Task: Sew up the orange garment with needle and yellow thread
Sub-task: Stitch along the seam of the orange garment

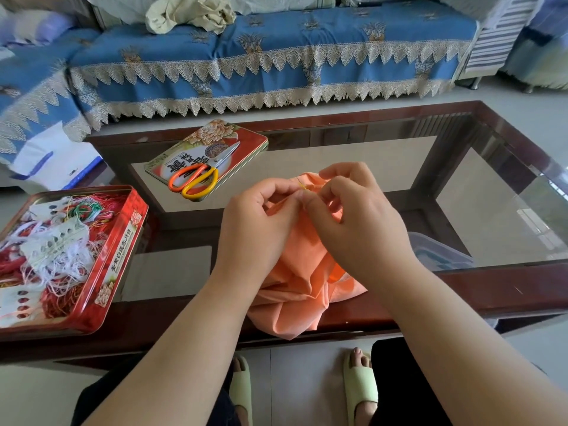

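Orange garment [302, 272]: bunched on the near edge of the glass-topped table [461, 186], draping over toward the floor.
Left hand [258, 222]: raised over the cloth, forearm reaching in from near left; fingers [287, 192] curled, pinching the garment's top fold.
Right hand [359, 222]: opposite, knuckles up; fingers curled narrow, pinching at the yellow thread [304, 188]; the needle is too small to tell.
Scissors [199, 176]: orange and yellow handles, lying on a tin lid [246, 139], far left.
Thread tin [70, 256]: open, left, full of tangled threads.

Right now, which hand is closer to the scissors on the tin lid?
Left. The left hand is just right of the scissors; the right hand is beyond it, farther right.
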